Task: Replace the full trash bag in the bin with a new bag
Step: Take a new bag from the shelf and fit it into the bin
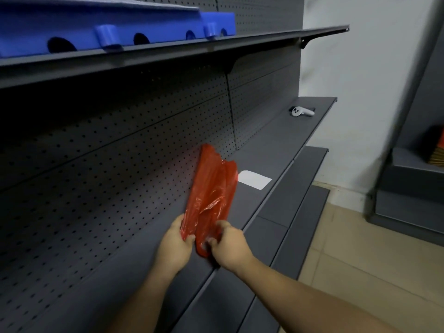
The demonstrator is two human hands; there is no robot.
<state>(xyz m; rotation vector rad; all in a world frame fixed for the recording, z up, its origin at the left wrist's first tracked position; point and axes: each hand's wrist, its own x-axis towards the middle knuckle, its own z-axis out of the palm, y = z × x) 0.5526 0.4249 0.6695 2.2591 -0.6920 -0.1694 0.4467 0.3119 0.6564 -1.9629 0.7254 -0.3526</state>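
A long grey shelf (276,145) fills the view; no bin shows. Over it, the red bag (211,191) is flat, maybe not opened yet. Left hand (174,246) and right hand (230,246) pinch its bottom edge.

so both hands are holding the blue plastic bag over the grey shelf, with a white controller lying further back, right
Not quite: the bag is red, not blue. The head view shows both the left hand and the right hand pinching its near end over the grey shelf, and the white controller lies further back on it.
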